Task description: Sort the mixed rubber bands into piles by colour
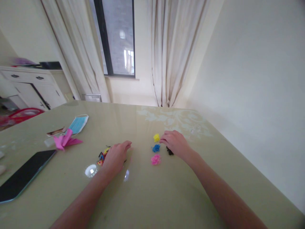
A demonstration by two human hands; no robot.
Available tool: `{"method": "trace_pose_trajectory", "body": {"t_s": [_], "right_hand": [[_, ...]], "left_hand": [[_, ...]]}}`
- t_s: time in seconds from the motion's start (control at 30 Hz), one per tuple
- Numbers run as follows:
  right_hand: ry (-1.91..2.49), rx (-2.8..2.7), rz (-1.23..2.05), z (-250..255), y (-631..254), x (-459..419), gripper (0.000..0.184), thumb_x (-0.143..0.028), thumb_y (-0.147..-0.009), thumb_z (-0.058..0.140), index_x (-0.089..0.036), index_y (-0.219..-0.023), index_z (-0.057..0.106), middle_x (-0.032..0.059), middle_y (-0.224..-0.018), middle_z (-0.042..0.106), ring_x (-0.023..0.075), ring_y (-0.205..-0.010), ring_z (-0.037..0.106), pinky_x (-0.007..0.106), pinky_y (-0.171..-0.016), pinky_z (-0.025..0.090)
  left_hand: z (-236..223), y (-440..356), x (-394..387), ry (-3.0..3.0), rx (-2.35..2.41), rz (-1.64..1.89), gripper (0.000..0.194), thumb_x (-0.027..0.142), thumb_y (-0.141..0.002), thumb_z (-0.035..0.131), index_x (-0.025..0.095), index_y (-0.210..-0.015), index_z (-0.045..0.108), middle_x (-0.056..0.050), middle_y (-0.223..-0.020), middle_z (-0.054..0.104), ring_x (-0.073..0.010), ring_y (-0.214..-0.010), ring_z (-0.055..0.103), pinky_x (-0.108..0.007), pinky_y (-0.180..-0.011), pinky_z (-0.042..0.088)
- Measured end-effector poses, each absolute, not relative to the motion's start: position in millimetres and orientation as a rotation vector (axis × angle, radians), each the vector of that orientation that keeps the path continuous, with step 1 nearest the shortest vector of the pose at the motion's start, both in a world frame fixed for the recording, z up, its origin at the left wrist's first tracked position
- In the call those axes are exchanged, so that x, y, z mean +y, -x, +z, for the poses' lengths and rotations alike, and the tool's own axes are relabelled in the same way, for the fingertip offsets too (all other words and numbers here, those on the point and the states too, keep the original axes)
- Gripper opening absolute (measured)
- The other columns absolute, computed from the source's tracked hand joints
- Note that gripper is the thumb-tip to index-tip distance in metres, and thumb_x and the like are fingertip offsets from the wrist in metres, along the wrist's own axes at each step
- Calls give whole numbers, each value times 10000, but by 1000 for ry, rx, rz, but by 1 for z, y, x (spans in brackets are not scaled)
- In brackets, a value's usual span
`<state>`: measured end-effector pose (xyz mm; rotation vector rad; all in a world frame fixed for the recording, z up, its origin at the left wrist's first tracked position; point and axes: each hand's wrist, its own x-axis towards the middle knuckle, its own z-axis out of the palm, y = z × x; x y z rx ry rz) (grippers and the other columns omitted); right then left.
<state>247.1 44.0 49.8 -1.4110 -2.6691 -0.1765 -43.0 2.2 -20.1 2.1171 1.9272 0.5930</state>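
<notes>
My left hand (116, 155) is over a mixed pile of small coloured rubber bands (102, 156), covering part of it. Its fingers point right and are drawn together; anything between them is too small to make out. My right hand (175, 143) hovers by several sorted piles, its fingertips pinched beside the yellow rubber bands (156, 137). Just below lie the blue rubber bands (156, 148), and nearest me the pink rubber bands (156, 159). Black rubber bands (170, 151) show partly beneath the right hand. Whatever that pinch holds is hidden.
Left of the mixed pile stands a small clear round dish (91, 170). A dark tablet or phone (27, 175), a pink folded-paper shape (66, 140) and a blue face mask (79, 124) lie on the left side of the glossy table (147, 200). A wall (262, 95) borders the right.
</notes>
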Motion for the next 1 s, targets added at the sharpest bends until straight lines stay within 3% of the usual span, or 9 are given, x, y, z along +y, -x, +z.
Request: {"method": "trace_pose_trajectory", "body": {"t_s": [0.2,0.33,0.83,1.0], "right_hand": [[1166,-2596,-40,54,-230,25,224,-302,-1035,602,-206,-985,798,45,-940,754,175,-858,667,302,-800,427],[992,-2605,-39,50,-213,10,203,-329,-1018,628,-204,-1069,780,52,-969,740,182,-882,661,298,-797,431],[858,-2480,63,43,-206,1,181,-286,-1018,626,-194,-935,758,34,-888,707,159,-797,619,288,-761,425],[864,-2285,393,64,-218,6,67,-196,-945,708,-170,-898,748,16,-824,675,137,-752,616,265,-711,449]], "left_hand": [[-9,31,-2,-1908,1651,931,292,373,-978,489,243,-1012,749,-52,-953,800,-214,-871,716,-303,-795,511],[-2,18,-6,-1653,1329,1080,329,469,-899,608,200,-964,786,-54,-843,787,-184,-735,671,-267,-667,506],[1,11,-12,-1477,1112,997,308,461,-855,715,178,-912,821,-65,-816,794,-151,-688,654,-257,-672,518],[-2,12,-8,-1488,1165,1022,368,506,-869,679,165,-928,803,-74,-846,789,-155,-685,636,-260,-655,497]]}}
